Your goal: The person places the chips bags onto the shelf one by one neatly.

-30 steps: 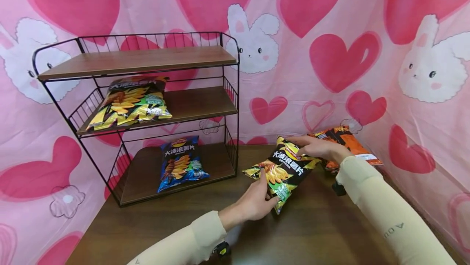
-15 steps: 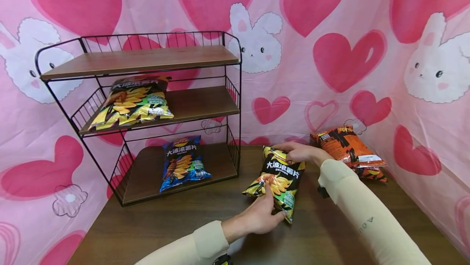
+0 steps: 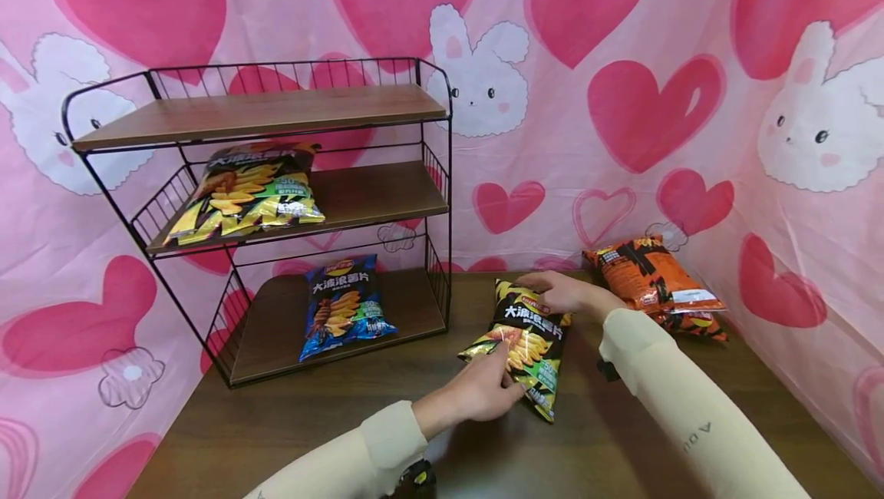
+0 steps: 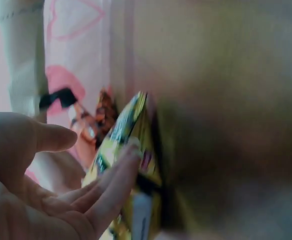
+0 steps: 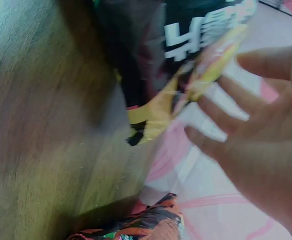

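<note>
A black-and-yellow chip bag [image 3: 532,338] stands tilted over the table, its printed front facing me. My left hand [image 3: 476,391] is at its lower left. In the left wrist view that hand's fingers [image 4: 113,192] reach straight against the bag, while the thumb [image 4: 58,138] stands clear of it. At the bag's top edge is my right hand [image 3: 562,292]. Its loosely extended fingers [image 5: 236,97] and thumb [image 5: 266,62] come right up to the yellow edge [image 5: 158,117] in the right wrist view, with a gap between their tips.
A three-tier wire rack [image 3: 387,192] stands at left. Another black-and-yellow bag [image 3: 249,196] lies on its middle shelf, and a blue chip bag [image 3: 345,307] is on the bottom one. Orange chip bags [image 3: 656,280] are piled at the back right of the table [image 3: 331,430].
The black-and-yellow bag has come left and down, away from the orange bags, and turned more upright. Both hands moved with it; lately the left hand has slid slightly left.
</note>
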{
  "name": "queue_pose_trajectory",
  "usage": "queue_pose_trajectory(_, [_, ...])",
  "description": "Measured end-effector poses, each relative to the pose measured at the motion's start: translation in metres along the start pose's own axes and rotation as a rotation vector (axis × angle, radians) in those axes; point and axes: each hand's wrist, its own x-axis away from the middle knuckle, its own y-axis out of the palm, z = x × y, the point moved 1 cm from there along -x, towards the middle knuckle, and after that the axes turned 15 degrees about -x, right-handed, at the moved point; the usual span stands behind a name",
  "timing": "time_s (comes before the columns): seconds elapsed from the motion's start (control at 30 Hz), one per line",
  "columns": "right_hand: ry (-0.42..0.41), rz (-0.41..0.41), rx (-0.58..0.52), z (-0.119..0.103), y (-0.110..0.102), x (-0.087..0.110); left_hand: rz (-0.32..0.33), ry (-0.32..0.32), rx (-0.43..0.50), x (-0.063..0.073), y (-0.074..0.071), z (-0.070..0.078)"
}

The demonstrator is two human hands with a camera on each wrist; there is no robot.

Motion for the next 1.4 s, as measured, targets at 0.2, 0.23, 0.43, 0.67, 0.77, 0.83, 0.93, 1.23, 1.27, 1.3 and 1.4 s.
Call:
queue_pose_trajectory(0.2, [-0.084,0.207,0.217,-0.015,-0.002,0.025,0.148,-0.025,-0.113,-0.019,-0.022,-0.016])
queue_pose_trajectory(0.23, [-0.094,0.233,0.241,-0.016,-0.001,0.03,0.155,-0.04,-0.122,-0.023,-0.025,-0.019])
queue_pose_trajectory(0.43, [0.006,0.332,0.231,-0.017,0.012,0.056,0.058,-0.087,-0.119,-0.046,-0.034,-0.036])
queue_pose_trajectory(0.67, [0.277,0.336,-0.103,0.001,0.045,0.074,-0.118,-0.164,0.073,-0.062,-0.024,-0.048])
queue_pose_trajectory(0.77, [0.34,0.333,-0.299,0.008,0.06,0.075,-0.162,-0.183,0.159,-0.065,-0.017,-0.049])
queue_pose_trajectory(0.83, [0.365,0.339,-0.385,0.01,0.068,0.076,-0.179,-0.181,0.208,-0.067,-0.013,-0.05])
queue_pose_trajectory(0.93, [0.378,0.342,-0.438,0.009,0.073,0.076,-0.179,-0.16,0.268,-0.07,-0.009,-0.05])
queue_pose_trajectory(1.23, [0.227,0.342,-0.286,0.006,0.066,0.08,-0.095,-0.11,0.403,-0.075,-0.003,-0.047])
queue_pose_trajectory(1.27, [0.212,0.337,-0.243,0.006,0.065,0.08,-0.085,-0.108,0.406,-0.075,-0.002,-0.047])
queue_pose_trajectory(1.3, [0.206,0.334,-0.209,0.007,0.064,0.08,-0.076,-0.108,0.402,-0.074,-0.001,-0.047])
queue_pose_trajectory(1.4, [0.212,0.319,-0.161,0.011,0.062,0.079,-0.067,-0.121,0.383,-0.073,0.002,-0.047])
